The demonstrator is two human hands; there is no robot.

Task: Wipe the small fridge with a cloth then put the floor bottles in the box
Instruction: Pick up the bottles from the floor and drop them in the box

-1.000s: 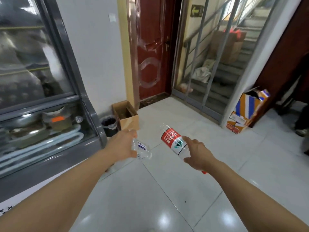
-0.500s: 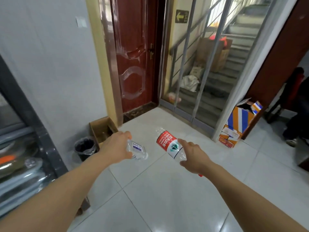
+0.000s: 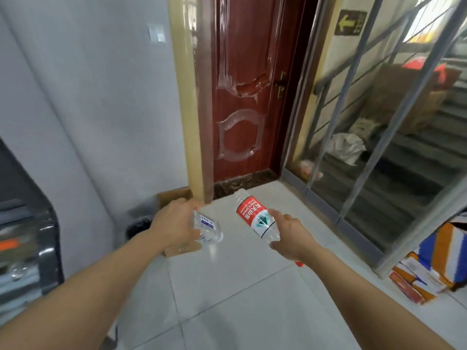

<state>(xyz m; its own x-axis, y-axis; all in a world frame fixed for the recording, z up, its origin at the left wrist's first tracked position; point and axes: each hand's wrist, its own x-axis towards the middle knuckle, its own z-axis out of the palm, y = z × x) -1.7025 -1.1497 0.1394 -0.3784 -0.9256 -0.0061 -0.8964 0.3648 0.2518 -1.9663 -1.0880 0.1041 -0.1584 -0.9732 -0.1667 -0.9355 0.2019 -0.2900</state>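
My left hand (image 3: 174, 222) grips a small clear bottle with a blue-and-white label (image 3: 206, 226), held over the open brown cardboard box (image 3: 174, 197) that stands on the floor by the wall. My right hand (image 3: 290, 234) holds a larger clear bottle with a red label (image 3: 255, 218), tilted, its base pointing away toward the door and its red cap end under my wrist. My left hand and forearm hide most of the box. The fridge's dark frame (image 3: 48, 238) shows at the left edge.
A black-lined bin (image 3: 137, 227) sits beside the box against the grey wall. A red door (image 3: 242, 97) is straight ahead, with glass panels and a stairway (image 3: 379, 147) to its right. A striped carton (image 3: 434, 263) lies at the right on the white tiled floor (image 3: 240, 299).
The view has swung right and moved closer to the door and the box; the fridge has slid almost out of view. Both hands still hold their bottles, now nearer the box.
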